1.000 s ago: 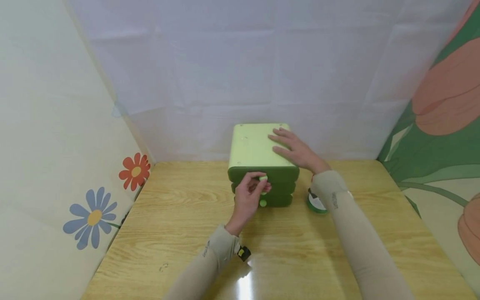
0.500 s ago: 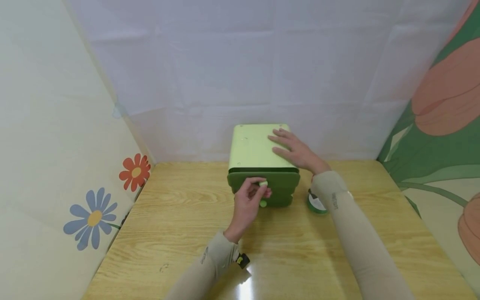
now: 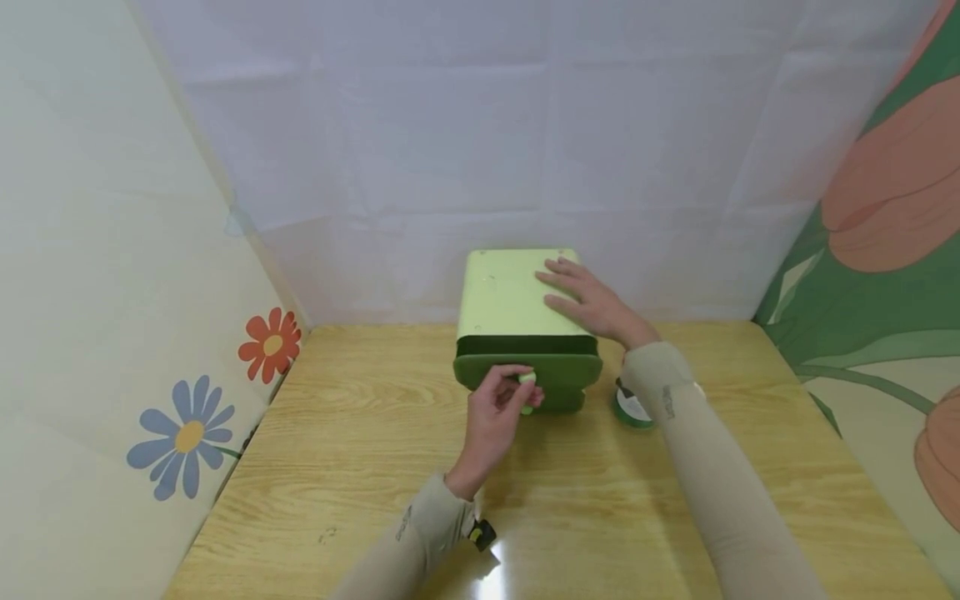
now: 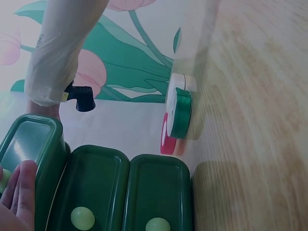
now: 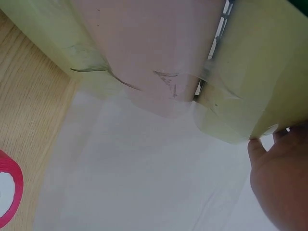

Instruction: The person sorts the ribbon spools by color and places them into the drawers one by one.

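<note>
A small drawer cabinet with a pale green top and dark green fronts stands near the back of the table. Its top drawer is partly pulled out, showing a dark gap under the top panel. Thumb and fingers of my left hand pinch that drawer's round pale green knob. My right hand rests with spread fingers on the right side of the cabinet top. In the left wrist view, the middle drawer and the bottom drawer are closed, each with a round knob.
Right of the cabinet on the wooden table sit ribbon rolls: a green roll, a white roll and a pink-red roll. A white sheet hangs right behind the cabinet. Flower-printed panels flank both sides.
The top drawer has come out toward me from its closed position, with my left hand drawing back on its knob. My right hand has stayed on the cabinet top.
</note>
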